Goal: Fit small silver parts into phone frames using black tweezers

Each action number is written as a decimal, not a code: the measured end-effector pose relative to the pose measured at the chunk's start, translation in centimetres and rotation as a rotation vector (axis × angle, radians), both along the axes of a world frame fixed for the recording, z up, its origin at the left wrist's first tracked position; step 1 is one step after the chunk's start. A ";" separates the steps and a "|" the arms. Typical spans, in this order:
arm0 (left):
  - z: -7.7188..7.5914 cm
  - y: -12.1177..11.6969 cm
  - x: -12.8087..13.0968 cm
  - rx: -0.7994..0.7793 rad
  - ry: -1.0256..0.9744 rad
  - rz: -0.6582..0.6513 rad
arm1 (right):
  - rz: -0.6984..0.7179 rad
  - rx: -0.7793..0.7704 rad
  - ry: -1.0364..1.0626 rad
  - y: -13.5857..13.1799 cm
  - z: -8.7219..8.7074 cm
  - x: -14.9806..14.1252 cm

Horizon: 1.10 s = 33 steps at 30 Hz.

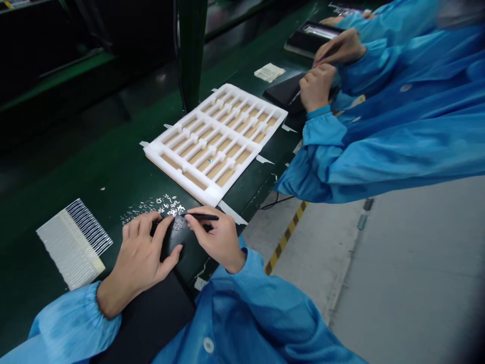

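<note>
Fingers [141,227] of left hand [138,260] curled around small black perforated part [173,236], thumb lying across it. Right hand [217,241] pinches thin black pick [201,217] between thumb and fingers, tip at the part's top edge, contact unclear. Both hands sit on dark green workbench [94,177], left wrist over black pad [147,323]. Blue smock sleeves [71,323] cuffed at both wrists.

Small silver metal bits [159,206] scattered just beyond the hands, touching distance from the part. Left of them, white sheet of fine parallel strips [74,243] with yellowish band.

Further on, white foam tray [215,141] on tan board, ribbed into rows of slots, taped to bench at corners. Slots look unfilled from here; small contents can't be ruled out.

Far right, co-worker in same blue smock [379,136]: one hand [317,87] near black slab [288,93], other hand [339,46] above it, thin tools in grip. Black-framed tablet [312,38] and white paper pad [269,72] beyond. Yellow-black hazard tape [286,237] on floor.
</note>
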<state>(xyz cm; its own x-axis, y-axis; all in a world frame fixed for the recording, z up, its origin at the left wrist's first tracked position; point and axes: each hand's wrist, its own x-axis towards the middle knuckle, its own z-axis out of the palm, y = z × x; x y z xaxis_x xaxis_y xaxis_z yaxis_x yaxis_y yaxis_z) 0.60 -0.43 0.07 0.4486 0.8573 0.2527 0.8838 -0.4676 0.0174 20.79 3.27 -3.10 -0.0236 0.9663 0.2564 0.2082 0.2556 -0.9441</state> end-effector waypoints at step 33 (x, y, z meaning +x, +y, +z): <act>0.3 0.0 0.4 -0.073 0.021 -0.005 | -0.045 -0.173 0.109 -0.3 0.1 0.4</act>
<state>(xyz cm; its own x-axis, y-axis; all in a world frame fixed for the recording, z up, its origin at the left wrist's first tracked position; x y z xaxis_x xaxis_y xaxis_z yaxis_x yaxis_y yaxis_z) 0.96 -0.45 0.34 0.4571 0.8709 0.1805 0.8821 -0.4699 0.0334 21.20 2.96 -3.01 0.0397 0.9955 0.0856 0.1100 0.0808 -0.9906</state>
